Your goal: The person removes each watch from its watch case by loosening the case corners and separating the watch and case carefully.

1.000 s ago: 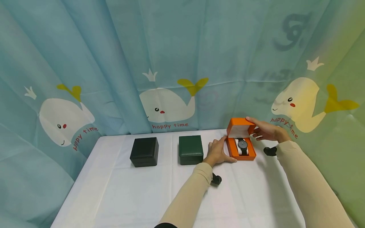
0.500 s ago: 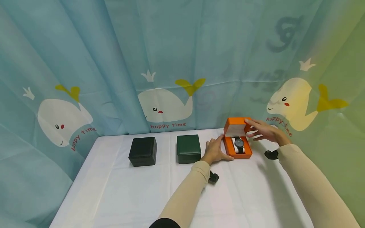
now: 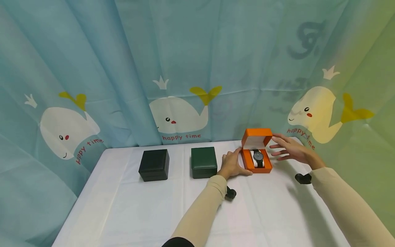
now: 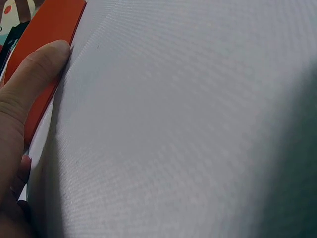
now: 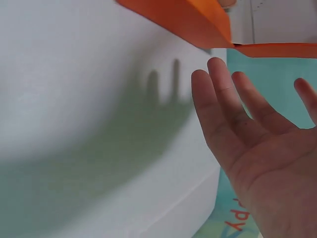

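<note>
An orange watch box (image 3: 262, 170) stands on the white table with its lid (image 3: 258, 132) raised. Inside, a black-strapped wristwatch (image 3: 258, 156) is wrapped on a white cushion. My left hand (image 3: 232, 165) grips the box at its left side, the thumb along the front wall; the left wrist view shows that thumb (image 4: 42, 64) against the orange wall (image 4: 54, 22). Just right of the raised lid, my right hand (image 3: 291, 149) is held with fingers spread. Its palm (image 5: 277, 153) shows bare in the right wrist view, fingertips apart from the orange box (image 5: 183, 20).
A closed dark green box (image 3: 204, 162) sits left of my left hand. Further left is a closed black box (image 3: 154, 165). Behind the white tabletop (image 3: 145, 212) hangs a blue curtain (image 3: 185, 51) printed with whales, turning green on the right side.
My right hand has let go of the lid's right edge and moved off to the right, fingers spreading. The lid stays up. My left hand keeps its place on the box.
</note>
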Motion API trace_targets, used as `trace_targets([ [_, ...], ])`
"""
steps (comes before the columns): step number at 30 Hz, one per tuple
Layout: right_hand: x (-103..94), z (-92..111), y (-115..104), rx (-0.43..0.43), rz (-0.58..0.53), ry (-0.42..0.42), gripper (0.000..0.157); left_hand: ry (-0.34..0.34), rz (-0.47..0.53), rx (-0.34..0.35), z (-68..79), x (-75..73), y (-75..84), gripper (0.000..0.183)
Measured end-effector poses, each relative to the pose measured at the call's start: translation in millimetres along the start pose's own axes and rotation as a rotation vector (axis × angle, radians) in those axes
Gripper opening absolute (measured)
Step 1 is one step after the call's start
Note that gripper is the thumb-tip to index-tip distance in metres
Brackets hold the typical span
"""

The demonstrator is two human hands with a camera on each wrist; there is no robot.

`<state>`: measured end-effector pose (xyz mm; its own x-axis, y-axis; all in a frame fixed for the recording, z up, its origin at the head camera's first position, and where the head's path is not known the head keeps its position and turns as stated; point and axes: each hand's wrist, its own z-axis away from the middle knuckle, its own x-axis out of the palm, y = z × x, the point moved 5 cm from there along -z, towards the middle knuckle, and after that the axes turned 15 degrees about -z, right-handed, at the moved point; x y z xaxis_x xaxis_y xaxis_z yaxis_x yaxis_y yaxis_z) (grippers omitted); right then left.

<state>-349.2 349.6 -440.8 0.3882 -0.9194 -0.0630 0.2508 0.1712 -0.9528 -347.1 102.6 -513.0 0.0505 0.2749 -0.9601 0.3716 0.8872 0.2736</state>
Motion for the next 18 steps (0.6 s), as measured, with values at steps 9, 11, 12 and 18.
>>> trace_targets([
  [9, 5.3, 9, 18, -0.008, -0.092, -0.011, 0.073, 0.009, -0.002, 0.008, 1.1, -0.4, -0.8, 0.116],
  [11, 7.0, 10, 21, -0.013, -0.111, -0.015, 0.073, 0.004, 0.005, 0.005, 1.0, -0.3, -1.3, 0.116],
  [12, 7.9, 11, 22, -0.016, -0.119, -0.015, 0.073, 0.002, 0.008, 0.002, 0.9, -0.2, -1.4, 0.116],
  [18, 10.1, 14, 31, -0.010, -0.151, 0.010, 0.071, -0.003, 0.026, -0.007, -1.3, 2.4, -1.6, 0.116],
])
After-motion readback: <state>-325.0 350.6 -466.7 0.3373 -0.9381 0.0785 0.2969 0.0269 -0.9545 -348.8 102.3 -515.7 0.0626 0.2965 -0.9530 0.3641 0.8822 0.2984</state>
